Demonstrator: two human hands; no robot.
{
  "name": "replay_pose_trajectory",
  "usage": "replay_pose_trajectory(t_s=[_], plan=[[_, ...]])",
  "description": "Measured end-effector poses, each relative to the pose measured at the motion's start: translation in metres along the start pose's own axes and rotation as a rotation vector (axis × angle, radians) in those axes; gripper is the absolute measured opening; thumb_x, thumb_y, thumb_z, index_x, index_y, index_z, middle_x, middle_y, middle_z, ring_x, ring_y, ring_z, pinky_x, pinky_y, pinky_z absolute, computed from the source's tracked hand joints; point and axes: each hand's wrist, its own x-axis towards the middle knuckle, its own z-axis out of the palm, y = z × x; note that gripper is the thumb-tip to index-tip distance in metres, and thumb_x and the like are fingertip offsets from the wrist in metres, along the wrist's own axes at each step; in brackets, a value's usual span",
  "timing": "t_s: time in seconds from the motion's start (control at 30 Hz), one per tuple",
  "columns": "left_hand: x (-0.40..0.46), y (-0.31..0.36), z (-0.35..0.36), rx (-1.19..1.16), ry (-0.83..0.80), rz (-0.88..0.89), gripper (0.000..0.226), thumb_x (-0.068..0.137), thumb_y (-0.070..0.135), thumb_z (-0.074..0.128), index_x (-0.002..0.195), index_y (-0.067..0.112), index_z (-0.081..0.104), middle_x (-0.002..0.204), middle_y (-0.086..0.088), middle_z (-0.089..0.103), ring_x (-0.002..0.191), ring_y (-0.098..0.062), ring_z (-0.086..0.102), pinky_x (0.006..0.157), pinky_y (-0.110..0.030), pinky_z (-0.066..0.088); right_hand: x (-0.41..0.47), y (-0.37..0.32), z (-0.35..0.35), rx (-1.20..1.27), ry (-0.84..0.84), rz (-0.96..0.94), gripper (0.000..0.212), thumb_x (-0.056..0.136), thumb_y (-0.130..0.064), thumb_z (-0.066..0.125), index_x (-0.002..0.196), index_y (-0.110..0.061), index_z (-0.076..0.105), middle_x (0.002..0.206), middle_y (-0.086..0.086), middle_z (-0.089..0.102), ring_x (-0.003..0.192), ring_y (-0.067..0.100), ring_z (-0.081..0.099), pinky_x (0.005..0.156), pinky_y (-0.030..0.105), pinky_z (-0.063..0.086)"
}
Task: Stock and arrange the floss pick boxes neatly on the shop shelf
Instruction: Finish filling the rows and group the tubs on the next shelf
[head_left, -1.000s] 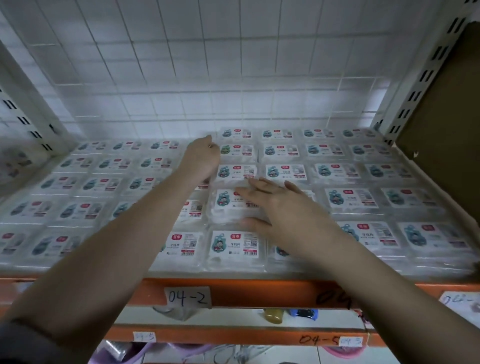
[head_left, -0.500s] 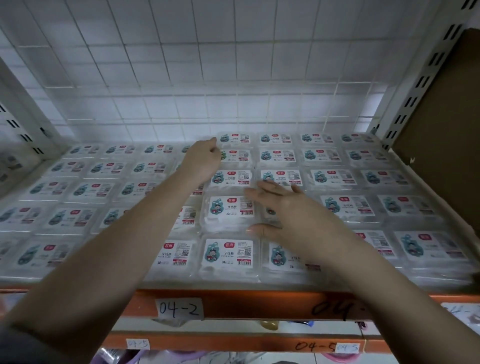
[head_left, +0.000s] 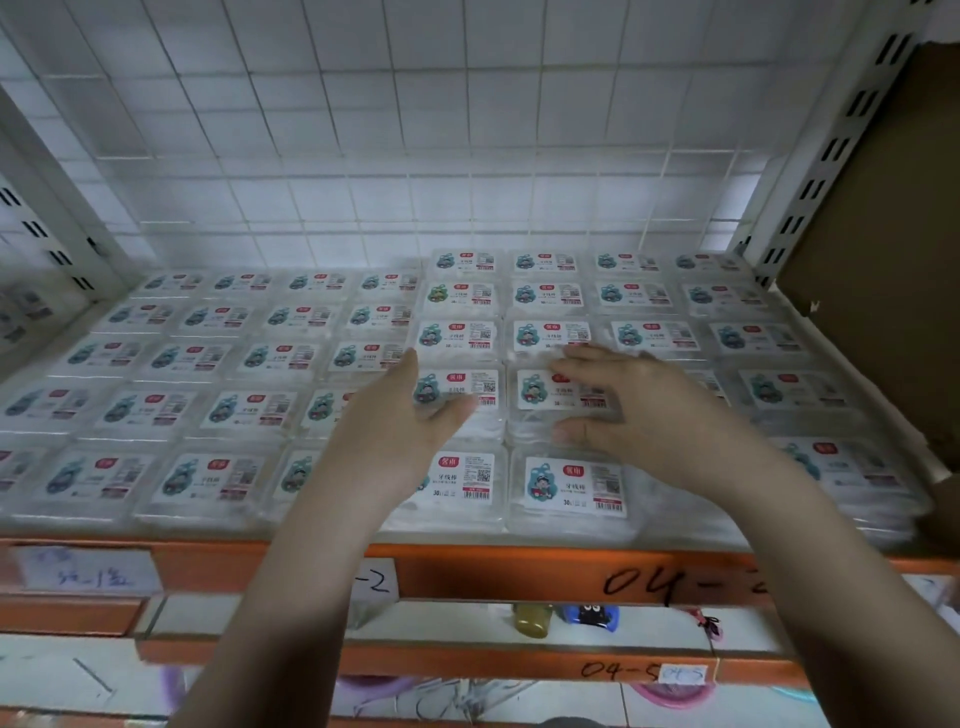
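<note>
Clear floss pick boxes with white labels lie flat in tidy rows across the shelf (head_left: 519, 564). The right-hand stacks (head_left: 566, 486) stand a layer higher than the left-hand ones (head_left: 208, 480). My left hand (head_left: 400, 421) hovers over the seam between the two heights, with its fingers relaxed, its thumb spread and nothing in it. My right hand (head_left: 644, 410) spans one box (head_left: 543, 389) in the second row from the front. Its straight fingers lie at the far edge and its thumb at the near edge.
A white wire grid (head_left: 415, 156) backs the shelf, and slotted uprights (head_left: 810, 171) stand at both sides. A brown cardboard sheet (head_left: 883, 249) leans at the right. The orange front beam carries handwritten labels (head_left: 675, 582). Small items (head_left: 587, 616) lie on the shelf below.
My left hand has drawn back from the far rows to the second row from the front. My right hand has shifted slightly right and lifted, and its fingers now bracket one box.
</note>
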Motion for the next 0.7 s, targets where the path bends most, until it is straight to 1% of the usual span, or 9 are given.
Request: replay_pose_trajectory(t_s=[0.07,0.1,0.13,0.2,0.33,0.47,0.53,0.6,0.7], plan=[[-0.001,-0.003,0.003,-0.021,0.013,0.005,0.075,0.088,0.044,0.052,0.148,0.019,0.015,0.150,0.010,0.021,0.122,0.000,0.035,0.052,0.009,0.031,-0.007,0.003,-0.003,0.018,0.046,-0.002,0.059,0.086,-0.037,0.060,0.140,-0.034,0.036,0.149,-0.018,0.025,0.134,-0.003,0.021,0.116,0.027,0.009],[0.000,-0.005,0.003,0.006,0.023,0.022,0.075,0.087,0.047,0.051,0.148,0.020,0.016,0.153,0.007,0.019,0.133,-0.007,0.028,0.071,0.008,0.034,-0.013,0.007,-0.007,0.025,0.081,0.004,0.057,0.086,-0.036,0.059,0.139,-0.034,0.038,0.148,-0.017,0.029,0.132,-0.002,0.027,0.114,0.022,0.014],[0.000,-0.007,0.003,0.055,0.029,0.035,0.075,0.087,0.050,0.048,0.148,0.021,0.015,0.154,0.005,0.016,0.139,-0.011,0.020,0.094,-0.004,0.030,-0.019,0.012,-0.011,0.029,0.128,0.022,0.054,0.087,-0.036,0.059,0.137,-0.034,0.040,0.146,-0.017,0.033,0.128,-0.001,0.035,0.108,0.016,0.019],[-0.001,-0.008,0.004,0.147,0.030,0.034,0.076,0.088,0.054,0.042,0.148,0.020,0.012,0.156,0.002,0.011,0.142,-0.014,0.010,0.112,-0.028,0.014,-0.034,0.027,-0.019,0.016,0.223,0.099,0.050,0.088,-0.035,0.057,0.136,-0.033,0.043,0.142,-0.015,0.039,0.119,0.000,0.044,0.093,0.007,0.024],[-0.005,-0.004,0.020,0.347,0.199,0.163,0.065,0.094,0.045,0.036,0.148,0.015,0.013,0.156,-0.005,0.005,0.144,-0.017,-0.001,0.115,-0.034,0.008,-0.067,0.059,-0.031,0.021,0.348,0.254,0.059,0.081,-0.043,0.059,0.136,-0.032,0.043,0.138,-0.009,0.046,0.112,0.000,0.044,0.086,0.010,0.029],[-0.012,0.010,0.044,0.282,0.204,0.546,0.048,0.097,0.034,0.042,0.139,0.012,0.039,0.149,-0.002,0.032,0.137,-0.004,0.013,0.116,-0.032,0.015,-0.090,0.066,-0.035,0.212,0.159,0.204,0.085,0.047,-0.051,0.069,0.128,-0.042,0.044,0.135,-0.021,0.036,0.122,-0.007,0.033,0.100,0.005,0.024],[-0.015,0.019,0.054,0.300,0.091,0.624,0.052,0.094,0.043,0.040,0.140,0.019,0.037,0.148,0.004,0.032,0.132,0.005,0.010,0.114,-0.021,0.007,-0.094,0.066,-0.035,0.155,0.063,0.149,0.077,0.051,-0.047,0.074,0.119,-0.052,0.039,0.141,-0.022,0.025,0.132,-0.006,0.019,0.110,0.014,0.014],[-0.015,0.028,0.061,0.328,0.032,0.673,0.069,0.084,0.062,0.036,0.142,0.024,0.033,0.149,0.009,0.030,0.129,0.009,0.007,0.108,-0.012,0.003,-0.095,0.071,-0.032,0.051,0.074,0.144,0.070,0.065,-0.038,0.076,0.121,-0.053,0.038,0.142,-0.023,0.017,0.132,-0.008,0.007,0.108,0.013,0.006],[-0.021,0.040,0.067,0.283,-0.044,0.651,0.080,0.070,0.067,0.035,0.142,0.033,0.029,0.148,0.018,0.026,0.128,0.012,0.007,0.109,-0.013,0.006,-0.098,0.076,-0.028,0.032,0.117,0.126,0.065,0.071,-0.038,0.074,0.123,-0.053,0.039,0.151,-0.015,0.017,0.139,-0.001,0.006,0.108,0.013,0.004]])
